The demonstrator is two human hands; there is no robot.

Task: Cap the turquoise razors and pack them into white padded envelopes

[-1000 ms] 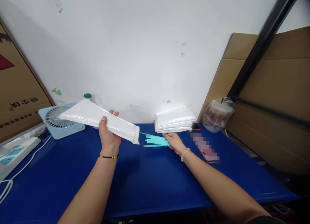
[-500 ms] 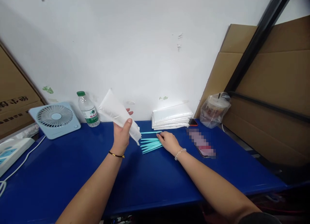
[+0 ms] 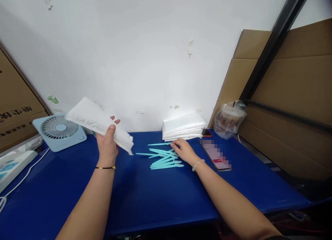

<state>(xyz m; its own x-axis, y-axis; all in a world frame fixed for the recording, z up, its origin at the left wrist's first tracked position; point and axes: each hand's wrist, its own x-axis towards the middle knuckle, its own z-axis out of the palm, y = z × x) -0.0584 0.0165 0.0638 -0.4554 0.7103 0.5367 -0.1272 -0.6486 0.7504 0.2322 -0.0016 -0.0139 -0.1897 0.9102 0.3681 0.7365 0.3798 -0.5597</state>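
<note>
My left hand (image 3: pixel 107 143) is closed around a flat white plastic packet (image 3: pixel 90 117), thumb on top, and holds it tilted above the table in front of the fan. Several slim turquoise sticks (image 3: pixel 166 161) with one broader end lie loosely crossed on the blue table (image 3: pixel 145 198). At the far side of them, my right hand (image 3: pixel 184 151) has its fingers curled together at the end of a single turquoise stick (image 3: pixel 158 144). Its fingertips partly cover that end. Other sticks lie under and just in front of these fingers.
Behind my right hand, a stack of white packets (image 3: pixel 184 125) sits against the wall, a dark red-edged device (image 3: pixel 206 133) beside it. A phone (image 3: pixel 216 157) and a bagged drink cup (image 3: pixel 230 119) are at right. The fan (image 3: pixel 61 132) and power strip (image 3: pixel 15 167) are at left.
My left hand has swung left with the white packet, now hiding the water bottle and uncovering more sticks. My right hand has shifted slightly right, and the sticks appear more spread out.
</note>
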